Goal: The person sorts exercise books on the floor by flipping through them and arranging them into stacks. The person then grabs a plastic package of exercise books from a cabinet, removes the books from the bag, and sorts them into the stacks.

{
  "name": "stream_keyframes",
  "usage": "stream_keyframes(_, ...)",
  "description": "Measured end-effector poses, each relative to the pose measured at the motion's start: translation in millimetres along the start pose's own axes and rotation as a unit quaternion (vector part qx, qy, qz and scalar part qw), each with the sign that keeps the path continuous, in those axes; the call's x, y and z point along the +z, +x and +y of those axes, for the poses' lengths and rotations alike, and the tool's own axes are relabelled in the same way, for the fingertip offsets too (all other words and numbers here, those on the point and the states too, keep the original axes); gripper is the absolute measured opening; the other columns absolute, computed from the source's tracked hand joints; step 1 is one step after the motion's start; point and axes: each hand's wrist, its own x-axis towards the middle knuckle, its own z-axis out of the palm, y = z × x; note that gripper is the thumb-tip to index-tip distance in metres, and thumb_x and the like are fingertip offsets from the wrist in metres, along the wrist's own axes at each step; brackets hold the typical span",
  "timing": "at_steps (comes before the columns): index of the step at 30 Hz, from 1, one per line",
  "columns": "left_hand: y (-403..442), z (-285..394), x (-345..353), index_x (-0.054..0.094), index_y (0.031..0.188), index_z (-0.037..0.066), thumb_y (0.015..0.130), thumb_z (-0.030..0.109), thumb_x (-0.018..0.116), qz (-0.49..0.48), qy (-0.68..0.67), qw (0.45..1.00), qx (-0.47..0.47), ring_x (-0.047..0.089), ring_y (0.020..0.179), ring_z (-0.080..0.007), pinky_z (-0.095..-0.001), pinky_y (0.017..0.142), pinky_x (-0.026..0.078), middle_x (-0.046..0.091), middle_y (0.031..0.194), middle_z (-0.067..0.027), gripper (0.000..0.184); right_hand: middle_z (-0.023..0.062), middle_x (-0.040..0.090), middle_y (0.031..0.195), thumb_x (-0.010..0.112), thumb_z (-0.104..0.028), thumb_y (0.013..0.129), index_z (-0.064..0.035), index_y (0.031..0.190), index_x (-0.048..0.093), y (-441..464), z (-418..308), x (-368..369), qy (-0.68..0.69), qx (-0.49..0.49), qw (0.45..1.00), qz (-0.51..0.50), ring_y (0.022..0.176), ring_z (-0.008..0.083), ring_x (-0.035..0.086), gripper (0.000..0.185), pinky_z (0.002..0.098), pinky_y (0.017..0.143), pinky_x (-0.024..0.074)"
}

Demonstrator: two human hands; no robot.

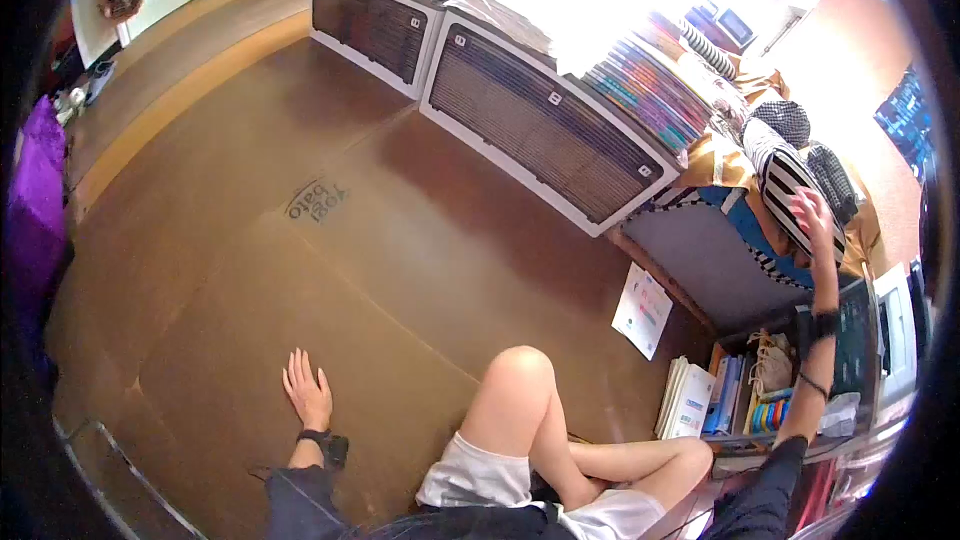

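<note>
While the person sat one knee up on the brown floor (250, 290), the longer mesh-fronted cabinet (530, 125) stood across from them, the shorter cabinet (365, 30) just beside it. Grey panel (680, 240) was at the right, with a mixed fabric heap above it. Colourful stack (650, 90) of thin items sat on the longer cabinet's near end. Black-and-white striped bundle (782, 175) lay in the fabric heap, by the right hand. White printed sheet (643, 310) was on the floor near the grey panel. Right hand (815, 216) reached up at the striped bundle, fingers partly bent; couldn't tell if gripping or just touching. Left hand (308, 397) was released, palm down at the floor, fingers extended.
</note>
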Motion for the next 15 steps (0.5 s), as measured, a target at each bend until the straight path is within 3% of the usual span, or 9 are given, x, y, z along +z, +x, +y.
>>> stream_keyframes(6,11,4,-8,0.035,0.133,-0.001,0.090,0.017,0.045,-0.059,0.012,0.998,-0.015,0.024,0.136,-0.0259,-0.0445,0.112,0.016,0.033,0.143,-0.0126,0.049,0.0060,0.066,0.094,0.058,-0.026,0.090,-0.0035,0.111,0.056,74,-21,244,-0.044,-0.012,0.973,-0.225,0.087,0.0128,0.060,0.030,0.0261,0.076,0.0462)
stream_keyframes(8,14,3,-6,0.035,0.133,-0.003,0.088,0.016,0.044,-0.064,0.030,0.997,-0.011,0.024,0.136,-0.0267,-0.0453,0.112,0.016,0.033,0.143,-0.0135,0.050,0.0078,0.065,0.095,0.059,-0.026,0.090,-0.0028,0.111,0.056,94,5,309,0.028,-0.010,0.965,-0.259,0.087,0.0132,0.060,0.031,0.0267,0.077,0.0464)
stream_keyframes(12,18,5,-6,0.036,0.131,-0.004,0.087,0.016,0.042,-0.081,0.052,0.995,-0.007,0.024,0.136,-0.0289,-0.0471,0.112,0.015,0.035,0.141,-0.0157,0.049,0.0145,0.062,0.107,0.065,-0.033,0.084,-0.0055,0.128,0.043,133,25,412,0.014,-0.042,0.985,-0.169,0.099,0.0220,0.060,0.057,0.0318,0.083,0.0471)
stream_keyframes(14,18,5,-4,0.036,0.131,-0.005,0.087,0.016,0.041,-0.081,0.057,0.995,-0.003,0.024,0.136,-0.0306,-0.0478,0.112,0.015,0.033,0.141,-0.0173,0.049,0.0185,0.062,0.107,0.069,-0.035,0.078,-0.0063,0.132,0.038,145,8,443,-0.026,-0.078,0.995,-0.049,0.098,0.0259,0.061,0.069,0.0352,0.084,0.0474)
stream_keyframes(15,18,5,-3,0.036,0.131,-0.005,0.087,0.016,0.040,-0.080,0.058,0.995,0.000,0.024,0.136,-0.0314,-0.0482,0.111,0.015,0.033,0.142,-0.0181,0.048,0.0176,0.063,0.104,0.070,-0.034,0.077,-0.0046,0.131,0.039,152,6,454,-0.041,-0.064,0.997,-0.030,0.094,0.0234,0.062,0.069,0.0337,0.081,0.0479)
